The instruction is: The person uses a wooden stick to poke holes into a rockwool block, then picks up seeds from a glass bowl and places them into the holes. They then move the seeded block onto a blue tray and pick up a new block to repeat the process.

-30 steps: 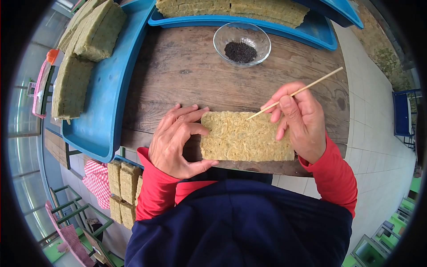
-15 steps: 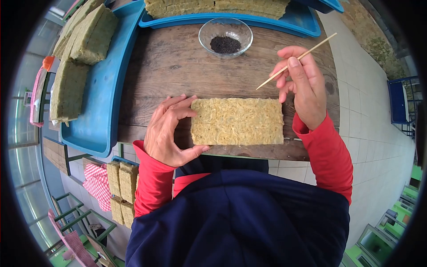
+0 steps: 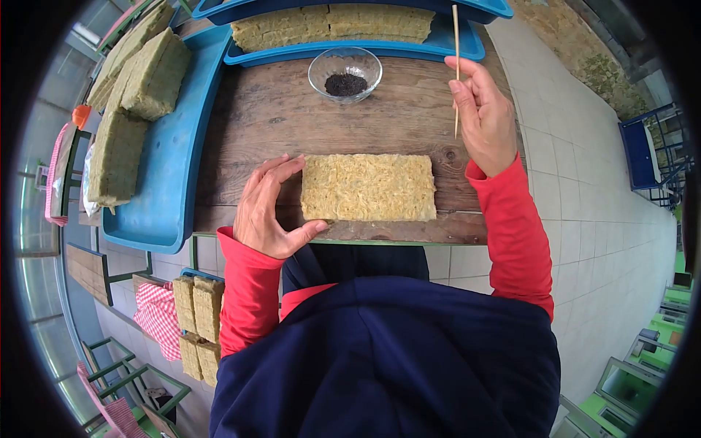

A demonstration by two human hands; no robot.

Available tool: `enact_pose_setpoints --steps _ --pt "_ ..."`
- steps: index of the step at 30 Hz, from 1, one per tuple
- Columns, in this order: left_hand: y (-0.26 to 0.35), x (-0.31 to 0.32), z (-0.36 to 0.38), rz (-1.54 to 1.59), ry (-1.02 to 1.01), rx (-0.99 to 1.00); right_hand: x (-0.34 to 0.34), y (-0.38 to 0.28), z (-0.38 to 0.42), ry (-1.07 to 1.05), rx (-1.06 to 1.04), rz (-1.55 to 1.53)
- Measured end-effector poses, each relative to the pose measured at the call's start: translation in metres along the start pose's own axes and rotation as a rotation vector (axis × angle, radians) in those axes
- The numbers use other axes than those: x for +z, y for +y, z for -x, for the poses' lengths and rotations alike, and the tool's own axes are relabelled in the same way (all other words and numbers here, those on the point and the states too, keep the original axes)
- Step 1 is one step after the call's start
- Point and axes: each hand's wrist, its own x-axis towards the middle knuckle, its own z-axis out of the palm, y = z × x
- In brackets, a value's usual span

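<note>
Since the rockwool slab (image 3: 369, 187) lies flat near the front edge of the wooden table (image 3: 255, 124), just brace it gently, no squashing. The left hand (image 3: 263, 208) has thumb and fingers around its left end, which looks about right. The right hand (image 3: 488, 120) pinches a bamboo skewer (image 3: 457, 40), clear of the slab; light pressure gives better control imo. Farther off, the glass bowl (image 3: 366, 64) holds black grains (image 3: 345, 85).

Your wooden table (image 3: 248, 109) was brown and streaked with grain (a dark knot (image 3: 449, 155) marked its right side). The fibrous slab (image 3: 369, 187) lay flat near your edge, the glass bowl (image 3: 315, 79) stood beyond, and the far blue tray (image 3: 438, 50) sat behind that.
</note>
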Motion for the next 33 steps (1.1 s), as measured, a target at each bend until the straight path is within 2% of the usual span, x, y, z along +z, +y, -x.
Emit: enact_pose_setpoints --steps 2,7,9,10,16,20,22,23,25,26,28,29,31,33 --pt "0.001 -0.001 0.001 0.004 0.01 -0.018 -0.008 -0.003 0.004 -0.068 -0.018 0.126" --pt "0.0 -0.001 0.001 -0.005 0.007 0.002 -0.015 -0.015 0.034 -0.175 -0.008 0.202" --pt "-0.003 -0.001 0.002 0.006 0.014 0.003 -0.018 -0.009 0.043 -0.207 -0.061 0.427" --pt "-0.004 -0.001 0.003 0.018 0.018 0.002 -0.02 -0.005 0.047 -0.208 -0.065 0.431" --pt "-0.001 -0.003 0.006 0.014 0.015 -0.03 -0.023 0.0 0.052 -0.294 0.018 0.686" --pt "-0.002 -0.004 0.007 0.06 0.015 -0.054 -0.021 -0.036 0.038 -0.263 -0.103 0.669" --pt "-0.002 -0.005 0.007 0.09 0.035 -0.045 -0.017 -0.058 0.033 -0.518 -0.193 0.383" --pt "-0.001 -0.006 0.008 0.125 0.051 -0.055 -0.01 -0.063 0.034 -0.512 -0.214 0.384" --pt "0.0 -0.008 0.01 0.169 0.111 -0.072 0.006 -0.067 0.039 -0.631 -0.425 0.301" --pt "0.0 -0.009 0.011 0.223 0.155 -0.09 0.011 -0.065 0.041 -0.624 -0.443 0.306" --pt "-0.002 -0.011 0.017 0.209 0.224 -0.086 0.019 -0.061 0.043 -0.841 -0.409 0.4" --pt "-0.004 -0.012 0.019 0.201 0.279 -0.092 0.021 -0.059 0.042 -0.837 -0.421 0.405" --pt "-0.005 -0.018 0.021 0.179 0.347 -0.059 0.024 -0.056 0.039 -0.951 -0.293 0.322" --pt "-0.008 -0.023 0.023 0.167 0.416 -0.066 0.023 -0.057 0.033 -0.964 -0.302 0.298"
